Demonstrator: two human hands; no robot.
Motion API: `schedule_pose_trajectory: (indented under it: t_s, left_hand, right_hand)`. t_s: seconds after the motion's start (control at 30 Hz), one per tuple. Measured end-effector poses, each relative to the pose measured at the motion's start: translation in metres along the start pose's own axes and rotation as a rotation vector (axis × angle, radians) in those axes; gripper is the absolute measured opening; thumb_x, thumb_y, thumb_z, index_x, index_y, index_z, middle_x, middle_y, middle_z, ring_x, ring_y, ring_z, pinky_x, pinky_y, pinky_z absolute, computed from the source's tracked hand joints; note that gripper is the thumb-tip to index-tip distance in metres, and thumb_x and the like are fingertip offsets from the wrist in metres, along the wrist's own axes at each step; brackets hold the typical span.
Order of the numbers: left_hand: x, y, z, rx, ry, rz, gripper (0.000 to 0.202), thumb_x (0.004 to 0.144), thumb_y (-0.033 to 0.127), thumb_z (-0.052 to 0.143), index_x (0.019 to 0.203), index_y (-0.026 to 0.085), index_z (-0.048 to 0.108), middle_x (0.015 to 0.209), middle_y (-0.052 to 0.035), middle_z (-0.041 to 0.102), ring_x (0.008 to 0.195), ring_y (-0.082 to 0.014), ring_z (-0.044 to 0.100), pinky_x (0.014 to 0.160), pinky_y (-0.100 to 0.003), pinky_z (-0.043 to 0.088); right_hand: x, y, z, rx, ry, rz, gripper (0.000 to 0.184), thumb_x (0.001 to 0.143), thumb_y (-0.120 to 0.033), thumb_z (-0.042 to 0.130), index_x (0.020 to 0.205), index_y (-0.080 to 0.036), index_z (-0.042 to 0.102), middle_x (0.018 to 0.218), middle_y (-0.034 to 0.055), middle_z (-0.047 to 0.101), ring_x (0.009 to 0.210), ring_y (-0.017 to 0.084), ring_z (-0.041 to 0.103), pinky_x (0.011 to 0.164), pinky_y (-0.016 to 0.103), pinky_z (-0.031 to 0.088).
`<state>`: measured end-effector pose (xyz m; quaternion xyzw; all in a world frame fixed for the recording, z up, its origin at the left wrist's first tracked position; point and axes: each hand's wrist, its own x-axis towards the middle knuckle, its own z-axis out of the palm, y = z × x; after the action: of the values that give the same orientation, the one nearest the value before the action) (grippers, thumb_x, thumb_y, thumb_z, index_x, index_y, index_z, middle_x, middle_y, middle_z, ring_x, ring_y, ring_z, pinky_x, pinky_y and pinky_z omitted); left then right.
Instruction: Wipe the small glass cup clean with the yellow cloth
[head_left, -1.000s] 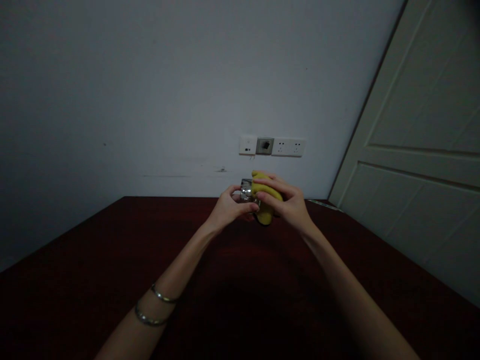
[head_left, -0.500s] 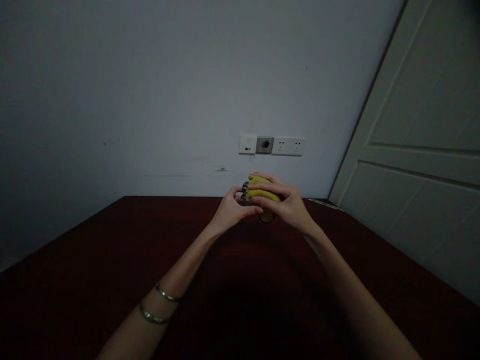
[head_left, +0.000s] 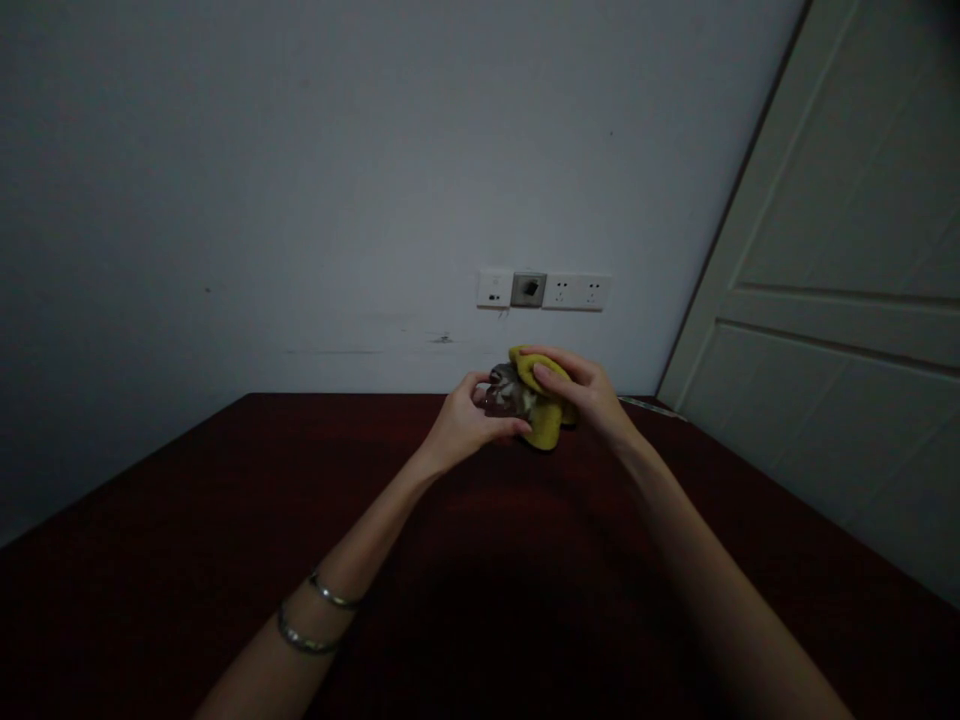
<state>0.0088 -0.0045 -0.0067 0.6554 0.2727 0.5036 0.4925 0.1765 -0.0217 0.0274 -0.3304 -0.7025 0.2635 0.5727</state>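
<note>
My left hand (head_left: 466,425) is closed around a small, shiny, clear-and-dark figurine-like object (head_left: 508,393), thumb below and fingers behind it. Its exact kind is hard to make out in the dim light. A yellow cloth (head_left: 546,425) is bunched in my right hand (head_left: 581,390), pinched between thumb and fingers. The cloth touches the right side of the shiny object, and a flap of it hangs down below my fingers. Both hands are held close together above the far part of the dark red table (head_left: 337,520).
Behind the table stands a pale wall (head_left: 337,200) with a row of sockets (head_left: 574,291) just above the hands. A white panelled door (head_left: 840,300) rises at the right. Some flat strip (head_left: 652,407) lies at the table's back right edge.
My right hand has shifted slightly right with the cloth, which now droops lower. More of the shiny object shows. My left hand has barely moved.
</note>
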Motion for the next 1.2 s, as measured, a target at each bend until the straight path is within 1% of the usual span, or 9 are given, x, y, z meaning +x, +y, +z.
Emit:
schedule_pose_trajectory:
  t_s: [0.1,0.2,0.4,0.57,0.7,0.8,0.9,1.03,1.2]
  left_hand:
    - [-0.001,0.004,-0.001,-0.133,-0.047,-0.050,0.071,0.048,0.040,0.082,0.102,0.014,0.045,0.084,-0.0042,0.063,0.055,-0.0135,0.061,0.049,-0.030,0.054]
    - [-0.002,0.006,-0.003,-0.169,-0.079,-0.062,0.066,0.055,0.051,0.076,0.102,0.013,0.048,0.079,-0.0040,0.063,0.050,-0.0127,0.061,0.048,-0.028,0.053]
    - [0.000,0.007,-0.005,-0.163,-0.091,-0.069,0.067,0.059,0.060,0.071,0.103,0.013,0.051,0.080,-0.0052,0.064,0.052,-0.0123,0.061,0.049,-0.027,0.054]
    - [0.005,0.001,-0.021,-0.063,-0.306,-0.079,0.072,0.063,0.063,0.066,0.112,0.013,0.047,0.079,-0.0077,0.066,0.058,-0.0159,0.065,0.054,-0.028,0.054]
    - [0.006,-0.001,-0.032,0.013,-0.409,-0.031,0.092,0.052,0.041,0.082,0.129,0.016,0.037,0.109,-0.0158,0.061,0.087,-0.0244,0.065,0.068,-0.033,0.054]
    - [0.005,0.000,-0.032,0.101,-0.321,0.050,0.116,0.047,0.024,0.085,0.141,0.024,0.018,0.134,-0.0199,0.043,0.105,-0.0302,0.058,0.083,-0.043,0.051]
    - [0.004,0.000,-0.030,0.200,-0.197,0.101,0.126,0.046,0.020,0.085,0.144,0.030,0.007,0.142,-0.0207,0.032,0.112,-0.0344,0.053,0.087,-0.051,0.048]
    - [0.005,0.001,-0.027,0.213,-0.170,0.143,0.119,0.047,0.019,0.084,0.144,0.027,0.015,0.139,-0.0191,0.037,0.118,-0.0342,0.050,0.094,-0.053,0.044]
    - [0.006,0.001,-0.023,0.247,-0.056,0.129,0.104,0.048,0.021,0.083,0.138,0.019,0.031,0.129,-0.0175,0.050,0.105,-0.0285,0.059,0.093,-0.049,0.046]
  right_hand:
    - [-0.003,0.001,-0.006,-0.018,-0.108,-0.075,0.039,0.075,-0.040,0.064,0.112,-0.028,0.064,0.115,0.0012,0.064,0.107,0.024,0.058,0.095,0.041,0.043]
    - [-0.009,-0.001,-0.003,-0.079,-0.220,-0.175,0.062,0.071,-0.033,0.069,0.129,-0.032,0.048,0.133,0.0010,0.051,0.120,0.025,0.049,0.103,0.042,0.037]
    - [-0.014,0.000,0.015,-0.250,-0.078,-0.312,0.086,0.064,-0.034,0.077,0.138,-0.033,0.033,0.137,0.0040,0.043,0.126,0.025,0.042,0.108,0.044,0.032]
    - [-0.014,0.006,0.015,-0.247,-0.051,-0.298,0.081,0.062,-0.035,0.078,0.134,-0.032,0.040,0.134,0.0040,0.047,0.123,0.025,0.045,0.106,0.045,0.034]
    - [-0.014,0.006,0.015,-0.090,0.000,-0.159,0.079,0.061,-0.034,0.078,0.132,-0.027,0.044,0.129,0.0058,0.053,0.118,0.025,0.050,0.103,0.044,0.039]
    - [-0.011,0.007,0.017,0.042,0.015,-0.022,0.078,0.060,-0.034,0.078,0.130,-0.022,0.045,0.127,0.0087,0.055,0.115,0.026,0.053,0.100,0.043,0.043]
    - [-0.008,0.008,0.020,0.101,0.041,0.068,0.075,0.060,-0.037,0.077,0.127,-0.020,0.049,0.127,0.0107,0.055,0.115,0.027,0.053,0.100,0.043,0.043]
    - [-0.006,0.011,0.023,0.092,0.066,0.083,0.067,0.064,-0.041,0.073,0.123,-0.019,0.051,0.124,0.0117,0.058,0.112,0.027,0.056,0.098,0.044,0.044]
    - [-0.006,0.012,0.024,0.008,0.039,0.024,0.059,0.070,-0.043,0.069,0.123,-0.021,0.051,0.122,0.0098,0.060,0.108,0.024,0.059,0.094,0.043,0.048]
